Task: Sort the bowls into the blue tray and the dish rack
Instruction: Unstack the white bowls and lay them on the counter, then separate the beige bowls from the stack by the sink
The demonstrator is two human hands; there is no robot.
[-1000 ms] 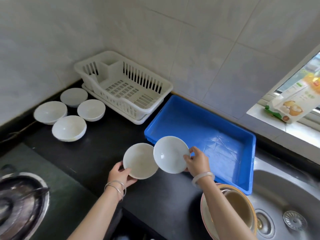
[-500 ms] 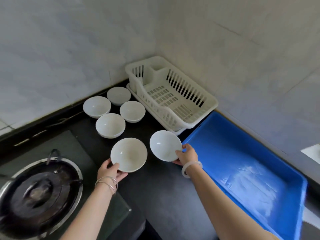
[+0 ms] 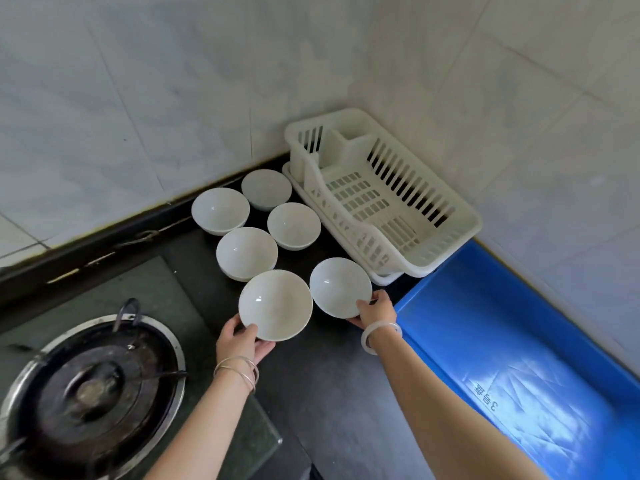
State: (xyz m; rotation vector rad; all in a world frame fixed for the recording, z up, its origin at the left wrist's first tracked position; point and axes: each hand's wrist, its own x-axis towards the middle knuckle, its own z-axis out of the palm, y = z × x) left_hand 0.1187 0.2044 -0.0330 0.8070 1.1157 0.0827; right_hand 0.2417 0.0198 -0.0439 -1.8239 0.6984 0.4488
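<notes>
My left hand [image 3: 242, 342] grips the near rim of a larger white bowl [image 3: 275, 304], held over the black counter. My right hand [image 3: 375, 311] holds a smaller white bowl [image 3: 339, 285] by its near edge, just in front of the white dish rack [image 3: 460, 233]. Several more white bowls [image 3: 246, 252] stand on the counter behind the held ones, left of the rack. The blue tray [image 3: 450, 327] lies to the right with nothing in it; the rack also holds nothing.
A gas burner with a dark pan support [image 3: 93, 386] sits at the lower left on a glass hob. Tiled walls [image 3: 173, 81] meet in the corner behind the rack. Black counter [image 3: 332, 393] shows between my forearms.
Both hands have carried their bowls left, away from the blue tray toward the group of bowls and the rack. My view has swung left; the sink and window are out of frame.
</notes>
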